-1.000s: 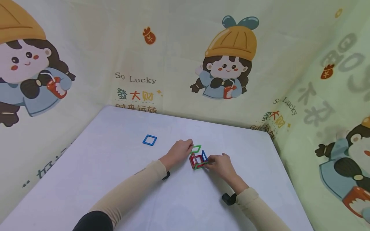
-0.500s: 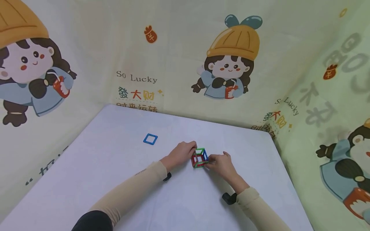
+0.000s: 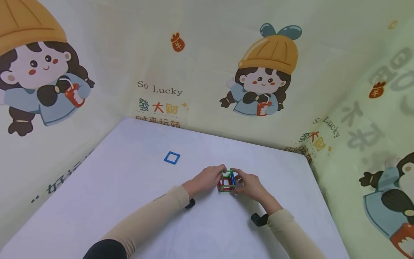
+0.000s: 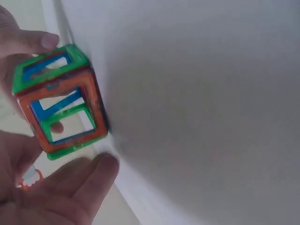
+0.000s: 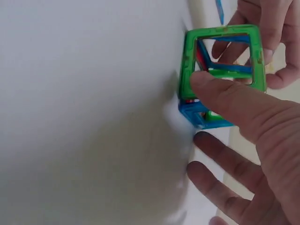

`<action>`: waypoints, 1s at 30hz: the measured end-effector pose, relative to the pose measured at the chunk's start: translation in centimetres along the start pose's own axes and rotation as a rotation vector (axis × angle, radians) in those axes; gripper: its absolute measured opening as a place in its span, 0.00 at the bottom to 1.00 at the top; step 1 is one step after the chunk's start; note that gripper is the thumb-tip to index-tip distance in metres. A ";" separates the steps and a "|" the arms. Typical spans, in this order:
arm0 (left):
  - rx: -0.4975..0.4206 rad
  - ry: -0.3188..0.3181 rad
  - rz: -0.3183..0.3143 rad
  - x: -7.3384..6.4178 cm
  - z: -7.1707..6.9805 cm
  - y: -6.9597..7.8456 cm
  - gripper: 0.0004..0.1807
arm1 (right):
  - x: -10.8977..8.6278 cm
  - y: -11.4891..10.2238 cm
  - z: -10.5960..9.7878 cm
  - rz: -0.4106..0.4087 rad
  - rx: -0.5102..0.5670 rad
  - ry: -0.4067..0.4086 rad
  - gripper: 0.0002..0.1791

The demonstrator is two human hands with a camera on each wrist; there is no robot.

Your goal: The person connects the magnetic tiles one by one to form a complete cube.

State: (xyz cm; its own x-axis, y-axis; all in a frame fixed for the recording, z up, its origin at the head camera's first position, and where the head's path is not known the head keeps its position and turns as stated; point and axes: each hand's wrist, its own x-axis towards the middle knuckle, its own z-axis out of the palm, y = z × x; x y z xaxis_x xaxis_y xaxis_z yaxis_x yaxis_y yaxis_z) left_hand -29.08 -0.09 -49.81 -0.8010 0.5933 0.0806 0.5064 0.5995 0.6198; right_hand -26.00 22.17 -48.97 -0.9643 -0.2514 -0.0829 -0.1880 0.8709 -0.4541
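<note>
A small cube of frame-like magnetic tiles (image 4: 99, 108), green, blue and red, stands on the white table. My left hand (image 3: 206, 178) grips its left and far side with bent fingers, near the upper edge. From the right, my right hand (image 3: 253, 185) holds the cube. In the right wrist view the right thumb (image 5: 225, 96) presses on the green front tile (image 5: 188, 58), while two lower fingers sit apart from the cube. Left-hand fingers (image 5: 269, 40) show behind the cube there. Some contacts at its far side are hidden.
A single blue square tile (image 3: 172, 158) lies flat on the white table (image 3: 155, 223), left of and beyond the hands. A printed cloth (image 3: 200, 90) hangs behind the table and along both sides.
My left hand has brought the green tile against the far side of the structure, where it now stands upright. The right index finger has lifted toward the cube's far upper corner.
</note>
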 end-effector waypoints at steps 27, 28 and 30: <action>-0.307 -0.022 -0.247 0.1 -0.4 0.2 0.13 | -0.6 -0.4 0.8 0.046 0.151 0.058 0.44; -0.305 -0.014 -0.252 0.0 -0.5 0.1 0.13 | -0.7 -0.4 0.9 0.042 0.147 0.055 0.44; -0.272 0.010 -0.254 -0.1 -0.8 -0.4 0.14 | -1.0 -0.2 0.9 0.035 0.130 0.055 0.44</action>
State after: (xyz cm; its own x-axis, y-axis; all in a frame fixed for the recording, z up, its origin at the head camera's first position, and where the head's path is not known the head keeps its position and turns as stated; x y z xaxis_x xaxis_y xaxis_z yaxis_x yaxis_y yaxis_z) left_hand -29.49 -0.79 -49.46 -0.8940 0.4377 -0.0955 0.1887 0.5613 0.8058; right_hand -24.86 21.86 -49.55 -0.9794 -0.1949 -0.0538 -0.1314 0.8158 -0.5632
